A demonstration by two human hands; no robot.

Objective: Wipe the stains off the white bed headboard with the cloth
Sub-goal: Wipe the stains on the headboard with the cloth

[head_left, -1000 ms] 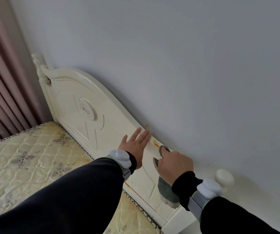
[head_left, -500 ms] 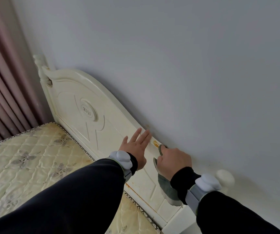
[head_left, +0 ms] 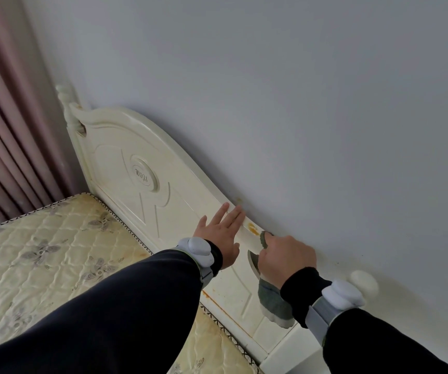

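Clamps the fingers [head_left: 275, 241] of the right hand [head_left: 287, 259] round the grey cloth [head_left: 273, 300]. Wraps one fingertip in a fold of it and sets that tip on the top rail of the white headboard [head_left: 142, 157], leaving the rest of the cloth to hang below the fist against the panel.

Finds the orange stain [head_left: 252, 228] just beside the wrapped tip, up and to the left along the rail, with its long axis following the rail's slope.

Lays the left hand [head_left: 221, 233] flat on the headboard on the far side of the stain, its fingers [head_left: 233, 215] straight and slightly apart, tips reaching the rail. Puts the stain between the two hands, nearer the right.

Calls, by judgement, for a short stroke up and to the left along the rail, not across it.

Shows further orange streaks [head_left: 209, 295] low on the panel near the mattress [head_left: 55, 238], below the left wrist; treat as later work.

Backs the headboard against the grey wall [head_left: 325, 103].
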